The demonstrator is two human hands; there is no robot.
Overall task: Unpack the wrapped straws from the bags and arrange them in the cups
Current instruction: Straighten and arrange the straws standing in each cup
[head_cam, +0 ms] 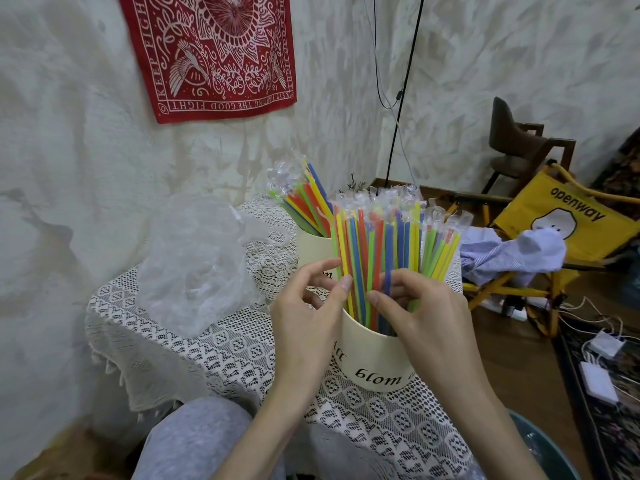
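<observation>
A cream cup (374, 362) with black lettering stands on the lace-covered table, packed with wrapped straws (377, 244) in red, yellow, green and blue. My left hand (308, 313) touches the bundle's left side with thumb and fingertips, just above the rim. My right hand (419, 313) has its fingers curled into the straws on the right, pinching some of them. A second cream cup (313, 247) behind holds more wrapped straws (304, 202) leaning left. A crumpled clear plastic bag (197, 258) lies to the left on the table.
The small table (221, 344) carries a white lace cloth and stands against a pale wall with a red banner (214, 53). A yellow folding chair (554, 230) with cloth, a brown chair, cables and chargers on the floor fill the right. My grey-clad knee (194, 441) is below.
</observation>
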